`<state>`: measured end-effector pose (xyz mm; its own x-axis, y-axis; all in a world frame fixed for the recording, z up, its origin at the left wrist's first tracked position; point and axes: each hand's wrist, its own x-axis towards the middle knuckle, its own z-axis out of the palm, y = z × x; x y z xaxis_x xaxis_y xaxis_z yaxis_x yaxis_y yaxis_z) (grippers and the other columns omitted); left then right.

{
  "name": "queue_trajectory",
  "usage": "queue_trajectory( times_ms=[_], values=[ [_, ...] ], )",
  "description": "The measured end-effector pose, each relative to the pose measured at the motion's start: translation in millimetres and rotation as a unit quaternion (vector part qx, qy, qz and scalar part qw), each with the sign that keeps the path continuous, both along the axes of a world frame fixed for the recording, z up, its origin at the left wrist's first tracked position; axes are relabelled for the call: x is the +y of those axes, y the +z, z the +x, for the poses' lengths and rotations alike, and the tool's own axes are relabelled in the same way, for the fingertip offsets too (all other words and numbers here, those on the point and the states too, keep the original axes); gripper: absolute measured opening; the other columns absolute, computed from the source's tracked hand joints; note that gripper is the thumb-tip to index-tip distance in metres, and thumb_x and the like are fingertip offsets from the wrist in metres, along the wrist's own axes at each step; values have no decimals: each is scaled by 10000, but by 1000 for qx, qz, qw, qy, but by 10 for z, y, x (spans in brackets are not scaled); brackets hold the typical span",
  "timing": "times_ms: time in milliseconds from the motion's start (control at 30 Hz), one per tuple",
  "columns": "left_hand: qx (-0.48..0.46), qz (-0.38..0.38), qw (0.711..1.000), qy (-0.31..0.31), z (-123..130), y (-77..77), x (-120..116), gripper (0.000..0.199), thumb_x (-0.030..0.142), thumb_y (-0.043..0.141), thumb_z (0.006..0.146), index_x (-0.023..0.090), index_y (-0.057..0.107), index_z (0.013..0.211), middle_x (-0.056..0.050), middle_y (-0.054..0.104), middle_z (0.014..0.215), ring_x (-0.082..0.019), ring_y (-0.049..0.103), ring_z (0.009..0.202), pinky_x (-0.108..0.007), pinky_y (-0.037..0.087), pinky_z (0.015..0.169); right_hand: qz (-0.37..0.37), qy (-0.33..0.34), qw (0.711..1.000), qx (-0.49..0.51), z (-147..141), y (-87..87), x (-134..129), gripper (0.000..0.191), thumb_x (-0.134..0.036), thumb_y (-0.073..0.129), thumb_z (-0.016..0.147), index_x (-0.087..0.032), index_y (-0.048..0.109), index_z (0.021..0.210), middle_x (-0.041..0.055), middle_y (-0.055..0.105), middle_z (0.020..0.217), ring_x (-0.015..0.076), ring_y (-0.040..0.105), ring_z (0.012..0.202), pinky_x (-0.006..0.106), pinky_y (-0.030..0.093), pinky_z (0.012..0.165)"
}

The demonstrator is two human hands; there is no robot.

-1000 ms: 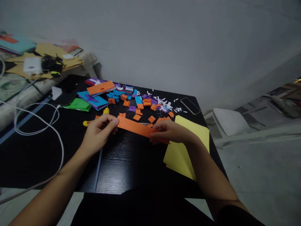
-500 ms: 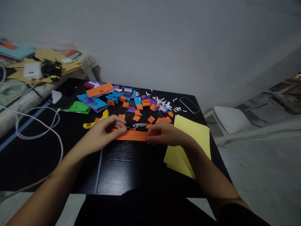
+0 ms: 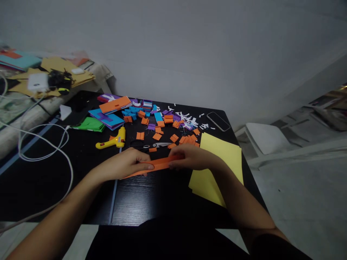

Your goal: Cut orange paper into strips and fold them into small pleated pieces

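Note:
A long orange paper strip (image 3: 162, 164) is held between both hands above the black table, its left end tilted down toward me. My left hand (image 3: 132, 163) pinches it near the middle, thumb on top. At its right end my right hand (image 3: 187, 156) has its fingers closed on the paper. Just beyond the hands lie scissors (image 3: 159, 144) and several small folded orange pieces (image 3: 157, 136). A yellow glue gun (image 3: 114, 140) rests beyond my left wrist.
Yellow sheets (image 3: 217, 162) lie under and beside my right forearm. Farther back are a phone (image 3: 218, 121), white paper scraps (image 3: 187, 117), blue folded paper (image 3: 107, 118) and green paper (image 3: 90, 124). A white cable (image 3: 66, 151) loops at the left. A white stool (image 3: 267, 139) stands right.
My left hand has moved right and toward me along the strip and closed on it. The strip's left end now tilts nearer me. The glue gun and scissors are less covered.

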<state>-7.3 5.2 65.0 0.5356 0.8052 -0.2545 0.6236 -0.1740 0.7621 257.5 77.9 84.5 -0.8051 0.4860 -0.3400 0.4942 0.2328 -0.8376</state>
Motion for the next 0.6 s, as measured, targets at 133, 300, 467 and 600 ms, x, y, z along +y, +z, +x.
queue_trajectory(
  times_ms=[133, 300, 467, 600],
  values=[
    [-1, -5, 1000, -4, 9, 11, 6, 401, 479, 566, 968, 162, 687, 753, 21, 581, 640, -112, 501, 566, -207, 325, 510, 13, -20, 1000, 3, 37, 12, 40, 128, -291, 752, 873, -174, 715, 908, -1, 715, 705, 139, 678, 648, 229, 478, 582],
    [-121, -60, 991, 11, 201, -23, 26, 294, 467, 589, 967, 195, 695, 935, -7, 690, 741, -151, 623, 640, -222, 434, 549, -11, -9, 999, 38, 12, -36, 11, 119, -299, 745, 880, -192, 710, 917, -11, 710, 722, 136, 682, 657, 240, 507, 601],
    [-214, -133, 965, 65, 387, -184, 11, 345, 514, 595, 963, 183, 645, 880, -42, 737, 795, -170, 705, 663, -265, 556, 601, -58, -93, 988, 111, -11, -103, 11, 212, -288, 790, 826, -197, 694, 992, -20, 705, 744, 133, 670, 666, 254, 528, 622],
    [-264, -106, 950, 127, 440, -290, -12, 404, 546, 572, 975, 161, 638, 870, -28, 698, 735, -131, 662, 589, -242, 560, 570, -99, -203, 960, 166, -69, -127, 17, 291, -257, 822, 769, -187, 651, 993, -11, 721, 769, 133, 673, 648, 263, 550, 614]
  ],
)
